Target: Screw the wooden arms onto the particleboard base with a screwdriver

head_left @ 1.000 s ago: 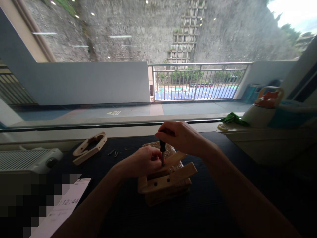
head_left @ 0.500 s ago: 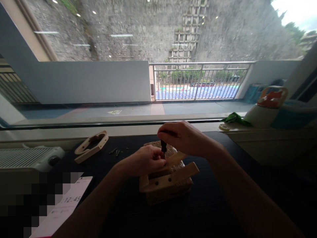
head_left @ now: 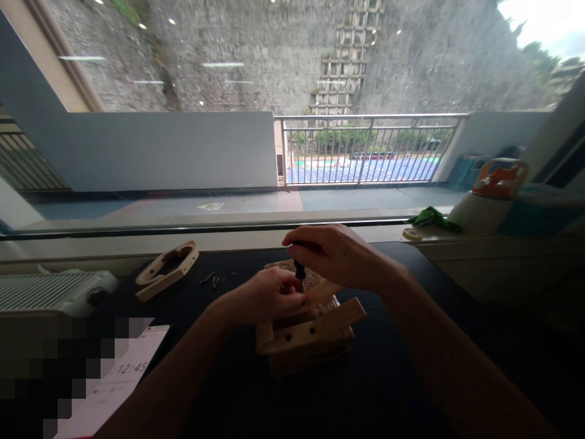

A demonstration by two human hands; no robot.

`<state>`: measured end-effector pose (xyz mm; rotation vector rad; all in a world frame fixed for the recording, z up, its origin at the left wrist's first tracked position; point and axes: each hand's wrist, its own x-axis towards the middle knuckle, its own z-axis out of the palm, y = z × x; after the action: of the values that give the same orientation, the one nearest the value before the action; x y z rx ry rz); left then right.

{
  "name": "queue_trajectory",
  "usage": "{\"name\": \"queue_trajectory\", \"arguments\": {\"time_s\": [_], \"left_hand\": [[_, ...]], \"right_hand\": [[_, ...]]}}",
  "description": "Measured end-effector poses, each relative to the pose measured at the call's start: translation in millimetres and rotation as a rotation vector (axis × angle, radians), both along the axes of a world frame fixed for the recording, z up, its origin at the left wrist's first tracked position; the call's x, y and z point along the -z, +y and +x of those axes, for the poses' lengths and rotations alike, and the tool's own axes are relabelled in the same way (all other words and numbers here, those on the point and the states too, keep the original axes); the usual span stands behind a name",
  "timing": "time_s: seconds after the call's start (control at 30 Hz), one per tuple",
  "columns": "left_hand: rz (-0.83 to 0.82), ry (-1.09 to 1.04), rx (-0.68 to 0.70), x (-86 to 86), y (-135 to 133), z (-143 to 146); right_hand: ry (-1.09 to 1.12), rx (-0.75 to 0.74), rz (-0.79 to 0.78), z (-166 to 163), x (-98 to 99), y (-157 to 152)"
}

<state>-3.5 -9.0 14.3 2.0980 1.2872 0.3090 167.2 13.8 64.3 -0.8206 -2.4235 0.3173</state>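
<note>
Just a tan, dark-holed wooden frame

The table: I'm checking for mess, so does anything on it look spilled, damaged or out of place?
Nothing looks plainly spilled or damaged, though dim light hides detail. The one untidy spot: what look like loose screws, scattered beside the wooden frame on the left.
</note>
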Motion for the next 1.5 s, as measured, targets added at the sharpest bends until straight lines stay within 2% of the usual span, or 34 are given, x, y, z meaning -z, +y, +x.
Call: {"name": "queue_trajectory", "arguments": {"time_s": [0.13, 0.53, 0.87, 1.27, 1.5], "left_hand": [[0.001, 0.017, -0.011, -1.6, -0.7, 0.3], [0.004, 0.019, 0.015, -2.2, -0.5, -0.2], [-0.013, 0.020, -0.021, -3.5, -1.9, 0.5], [-0.002, -0.002, -0.001, -4.5, -2.3, 1.5], [0.000, -0.031, -0.036, -2.4, -1.7, 1.0]], "right_hand": [[-0.039, -0.041, -0.024, 0.5, -2.9, -2.5], [-0.015, 0.038, 0.003, 1.9, 0.1, 1.9], [-0.028, -0.063, 0.034, -2.0, -3.8, -3.5], [0.019, -0.008, 0.003, 0.9, -0.2, 1.4], [0.038, -0.082, -0.033, 2.1, -3.0, -2.8]]}}
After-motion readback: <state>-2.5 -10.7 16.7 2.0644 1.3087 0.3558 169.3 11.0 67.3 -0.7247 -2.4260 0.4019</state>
